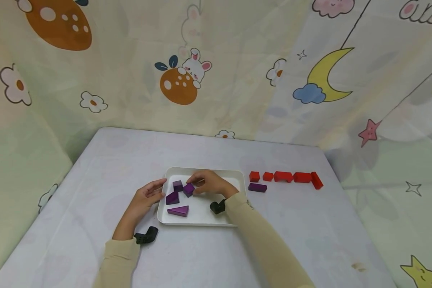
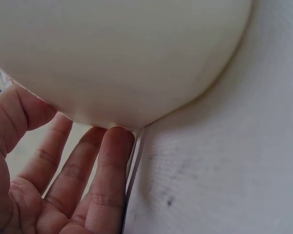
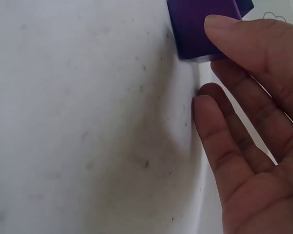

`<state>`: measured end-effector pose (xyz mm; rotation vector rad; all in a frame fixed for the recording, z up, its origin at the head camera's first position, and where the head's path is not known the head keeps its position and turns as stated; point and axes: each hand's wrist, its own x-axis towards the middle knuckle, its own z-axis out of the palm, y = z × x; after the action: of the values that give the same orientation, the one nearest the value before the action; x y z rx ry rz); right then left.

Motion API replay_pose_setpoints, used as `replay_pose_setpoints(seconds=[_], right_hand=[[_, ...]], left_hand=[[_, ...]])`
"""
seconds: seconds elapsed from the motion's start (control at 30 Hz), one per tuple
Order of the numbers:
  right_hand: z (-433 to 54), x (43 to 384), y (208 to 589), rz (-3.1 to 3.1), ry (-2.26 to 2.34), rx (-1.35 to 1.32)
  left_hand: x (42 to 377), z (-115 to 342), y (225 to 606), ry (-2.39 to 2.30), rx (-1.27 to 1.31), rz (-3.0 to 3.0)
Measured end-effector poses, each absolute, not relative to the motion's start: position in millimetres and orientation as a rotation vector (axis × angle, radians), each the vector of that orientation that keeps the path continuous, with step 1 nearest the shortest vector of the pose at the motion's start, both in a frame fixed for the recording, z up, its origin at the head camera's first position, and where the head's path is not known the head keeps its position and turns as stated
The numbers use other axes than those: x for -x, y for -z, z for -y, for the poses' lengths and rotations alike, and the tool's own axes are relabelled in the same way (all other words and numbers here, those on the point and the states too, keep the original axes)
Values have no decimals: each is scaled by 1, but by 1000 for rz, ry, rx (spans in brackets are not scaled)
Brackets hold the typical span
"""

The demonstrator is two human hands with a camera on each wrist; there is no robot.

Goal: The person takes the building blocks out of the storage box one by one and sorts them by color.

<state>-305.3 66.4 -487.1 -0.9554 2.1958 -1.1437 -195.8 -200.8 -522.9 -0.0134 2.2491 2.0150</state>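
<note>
A white tray (image 1: 205, 222) lies on the table with several purple blocks in its left half. My right hand (image 1: 210, 183) reaches into it and pinches a purple cube (image 1: 189, 190) between thumb and forefinger; the right wrist view shows the thumb on the cube's (image 3: 200, 29) face. Close by are a smaller purple block (image 1: 178, 185), a purple block with a slanted top (image 1: 172, 198) and a purple triangular block (image 1: 178, 211). At the tray's left end, my left hand (image 1: 145, 200) touches the outer wall (image 2: 122, 78) with fairly straight fingers.
Right of the tray, a row of red blocks (image 1: 283, 177) runs along the table (image 1: 291, 240), with a purple rectangular block (image 1: 257, 187) in front of its left end. A patterned cloth (image 1: 237, 80) hangs behind the table. Each wrist carries a black device (image 1: 147, 235).
</note>
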Motion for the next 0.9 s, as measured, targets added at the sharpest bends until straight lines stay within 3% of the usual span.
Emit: replay_pose_setpoints(seconds=[0.47, 0.9], right_hand=[[-93, 300, 467, -2162, 1328, 865], [-164, 286, 443, -2285, 1459, 735]], left_hand=[[197, 201, 523, -1968, 52, -2279], [196, 201, 523, -1999, 17, -2249]])
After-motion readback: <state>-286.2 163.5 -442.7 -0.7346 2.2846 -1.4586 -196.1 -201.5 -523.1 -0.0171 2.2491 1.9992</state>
